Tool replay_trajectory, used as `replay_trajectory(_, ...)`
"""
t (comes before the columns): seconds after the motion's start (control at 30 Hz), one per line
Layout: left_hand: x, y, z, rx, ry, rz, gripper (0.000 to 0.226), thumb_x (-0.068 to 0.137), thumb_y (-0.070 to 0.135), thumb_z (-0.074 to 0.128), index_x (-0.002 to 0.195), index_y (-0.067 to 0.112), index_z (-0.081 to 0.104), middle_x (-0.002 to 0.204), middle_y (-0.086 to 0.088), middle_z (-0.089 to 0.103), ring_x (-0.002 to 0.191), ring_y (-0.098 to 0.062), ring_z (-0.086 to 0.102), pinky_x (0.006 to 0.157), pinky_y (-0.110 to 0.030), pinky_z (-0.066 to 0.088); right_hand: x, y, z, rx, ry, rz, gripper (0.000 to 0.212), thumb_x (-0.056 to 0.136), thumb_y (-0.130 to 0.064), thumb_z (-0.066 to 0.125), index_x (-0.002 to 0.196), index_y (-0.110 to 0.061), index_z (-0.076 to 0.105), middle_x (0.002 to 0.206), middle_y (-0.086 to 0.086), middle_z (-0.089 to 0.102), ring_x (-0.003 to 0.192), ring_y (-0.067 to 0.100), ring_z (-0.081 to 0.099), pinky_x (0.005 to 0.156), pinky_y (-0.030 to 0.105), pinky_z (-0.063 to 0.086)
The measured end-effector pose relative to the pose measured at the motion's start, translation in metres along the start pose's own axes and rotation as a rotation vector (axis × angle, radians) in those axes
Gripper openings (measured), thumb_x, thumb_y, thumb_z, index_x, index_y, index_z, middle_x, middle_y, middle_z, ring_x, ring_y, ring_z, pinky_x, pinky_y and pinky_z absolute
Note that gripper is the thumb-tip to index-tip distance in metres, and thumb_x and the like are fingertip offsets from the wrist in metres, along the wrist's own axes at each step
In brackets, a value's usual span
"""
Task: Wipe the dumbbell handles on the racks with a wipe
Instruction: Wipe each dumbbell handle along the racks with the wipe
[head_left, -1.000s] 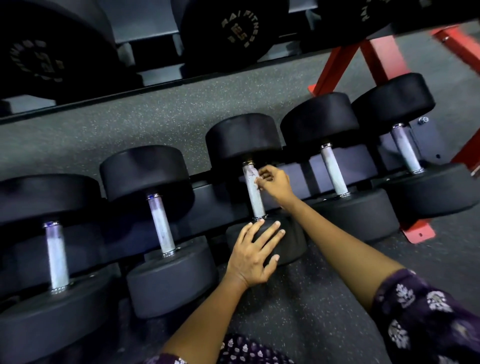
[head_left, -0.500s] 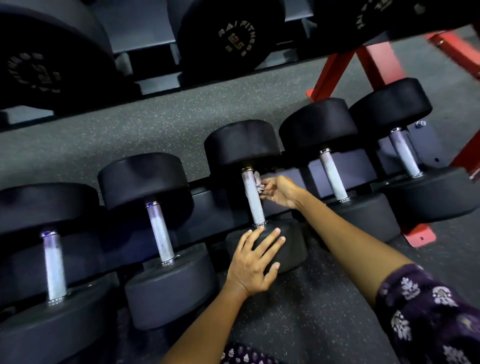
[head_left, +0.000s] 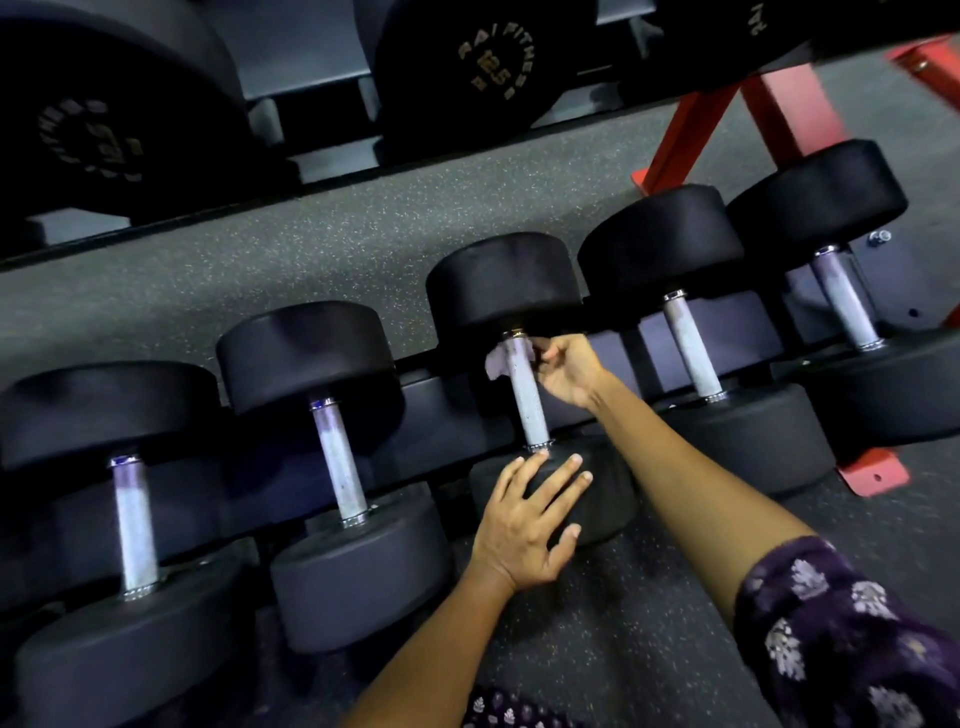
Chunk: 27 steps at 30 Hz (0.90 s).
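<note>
Five black dumbbells lie side by side in the lower rack (head_left: 457, 400), their pale metal handles running from near to far. The right hand (head_left: 563, 371) is curled at the far end of the middle dumbbell's handle (head_left: 527, 400), pinching a small white wipe (head_left: 497, 361) against it just below the far head (head_left: 504, 283). The wipe passes behind the handle and a crumpled flap of it shows on the left side. The left hand (head_left: 527, 522) lies flat with fingers spread and straight on the near head (head_left: 597, 499) of the same dumbbell, fingertips close to the handle's near collar. The two hands are apart, one at each end of this handle.

To the left, the second dumbbell handle (head_left: 337, 462) and the leftmost handle (head_left: 135, 525) are bare. To the right, two more handles (head_left: 691, 345) and (head_left: 844, 299) are also bare.

Far across a strip of speckled grey floor (head_left: 311, 234), an upper shelf (head_left: 322, 83) holds larger dumbbells end-on; one round head (head_left: 488, 65) bears gold lettering reading "12.5". Red rack legs (head_left: 691, 130) stand at the far right. A dark floral sleeve (head_left: 841, 639) covers the right upper arm.
</note>
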<state>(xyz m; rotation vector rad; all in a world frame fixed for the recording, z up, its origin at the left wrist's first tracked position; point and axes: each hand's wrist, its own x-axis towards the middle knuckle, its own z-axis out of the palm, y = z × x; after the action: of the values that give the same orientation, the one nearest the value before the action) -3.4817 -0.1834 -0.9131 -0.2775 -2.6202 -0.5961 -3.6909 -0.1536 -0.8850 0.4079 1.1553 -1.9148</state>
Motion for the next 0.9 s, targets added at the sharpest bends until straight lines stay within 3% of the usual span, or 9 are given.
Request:
replay_trajectory(0.1, -0.001, 0.001, 0.001, -0.01, -0.006, -0.001, 0.047, 0.1, 0.039, 0.027, 0.137, 0.018, 0.046, 0.147, 0.0, 0.041, 0.128, -0.03, 0.042, 0.111, -0.042, 0.027, -0.001, 0.0, 0.015, -0.036, 0.077, 0.061, 0.024, 0.071, 0.008, 0.027, 0.072, 0.0, 0.05, 0.078, 0.015, 0.052, 0.073, 0.028, 0.052, 0.052, 0.037, 0.057)
replay_trajectory(0.2, -0.002, 0.0, 0.001, -0.004, -0.001, -0.004, 0.047, 0.1, 0.039, 0.027, 0.138, 0.018, 0.046, 0.147, 0.0, 0.041, 0.128, -0.03, 0.042, 0.112, -0.042, 0.025, 0.002, -0.007, 0.006, -0.063, 0.073, 0.087, 0.028, 0.069, 0.013, 0.031, 0.08, 0.004, 0.055, 0.082, 0.018, 0.059, 0.076, 0.03, 0.061, 0.058, 0.039, 0.059)
replay_trajectory(0.33, -0.002, -0.001, 0.001, 0.014, 0.001, 0.011, 0.047, 0.1, 0.04, 0.027, 0.138, 0.018, 0.045, 0.147, 0.001, 0.04, 0.128, -0.03, 0.042, 0.112, -0.042, 0.025, 0.011, 0.006, -0.009, -0.072, 0.116, 0.096, 0.019, 0.094, -0.001, 0.039, 0.089, 0.0, 0.058, 0.074, 0.011, 0.065, 0.066, 0.017, 0.066, 0.065, 0.027, 0.058)
replay_trajectory(0.5, -0.002, 0.0, 0.001, 0.014, 0.011, 0.013, 0.047, 0.094, 0.036, 0.039, 0.137, 0.018, 0.046, 0.146, 0.001, 0.041, 0.126, -0.03, 0.043, 0.109, -0.043, 0.029, 0.017, 0.003, -0.008, -0.072, 0.159, 0.041, 0.026, 0.098, -0.004, 0.035, 0.078, -0.006, 0.051, 0.047, 0.003, 0.061, 0.042, 0.01, 0.061, 0.047, 0.021, 0.053)
replay_trajectory(0.63, -0.001, 0.0, 0.0, 0.015, 0.0, 0.014, 0.051, 0.089, 0.035, 0.044, 0.137, 0.018, 0.046, 0.146, 0.001, 0.041, 0.126, -0.031, 0.043, 0.109, -0.043, 0.028, 0.021, -0.003, -0.001, -0.106, 0.164, -0.044, 0.032, 0.097, 0.002, 0.031, 0.071, -0.009, 0.046, 0.051, 0.002, 0.057, 0.055, 0.015, 0.059, 0.053, 0.019, 0.053)
replay_trajectory(0.73, -0.001, 0.001, 0.0, 0.014, -0.002, 0.008, 0.05, 0.089, 0.035, 0.043, 0.137, 0.018, 0.046, 0.147, 0.001, 0.04, 0.126, -0.03, 0.043, 0.111, -0.042, 0.026, 0.031, -0.001, 0.005, -0.182, 0.14, -0.026, 0.029, 0.089, 0.012, 0.028, 0.098, 0.011, 0.056, 0.097, 0.021, 0.064, 0.096, 0.036, 0.06, 0.076, 0.035, 0.055)
replay_trajectory(0.77, -0.002, 0.002, 0.0, 0.013, -0.003, 0.012, 0.049, 0.091, 0.035, 0.042, 0.137, 0.018, 0.046, 0.147, 0.001, 0.04, 0.126, -0.03, 0.043, 0.112, -0.041, 0.025, 0.028, -0.002, 0.004, -0.222, 0.135, 0.0, 0.03, 0.09, 0.01, 0.028, 0.101, 0.01, 0.055, 0.098, 0.021, 0.063, 0.093, 0.033, 0.062, 0.073, 0.033, 0.056)
replay_trajectory(0.83, -0.002, 0.002, 0.0, 0.013, 0.001, 0.014, 0.046, 0.097, 0.037, 0.034, 0.137, 0.018, 0.046, 0.147, 0.001, 0.04, 0.127, -0.03, 0.042, 0.113, -0.04, 0.023, 0.016, -0.012, 0.001, -0.301, 0.129, 0.006, 0.03, 0.094, 0.006, 0.028, 0.08, -0.006, 0.052, 0.069, 0.008, 0.059, 0.061, 0.016, 0.06, 0.055, 0.024, 0.053)
replay_trajectory(0.9, -0.001, 0.001, 0.0, 0.008, -0.005, 0.005, 0.047, 0.1, 0.039, 0.028, 0.137, 0.018, 0.046, 0.147, 0.001, 0.04, 0.127, -0.03, 0.042, 0.113, -0.04, 0.023, 0.012, -0.02, -0.009, -0.283, 0.134, -0.038, 0.034, 0.097, 0.003, 0.027, 0.073, -0.009, 0.048, 0.054, 0.004, 0.06, 0.046, 0.01, 0.06, 0.057, 0.025, 0.052)
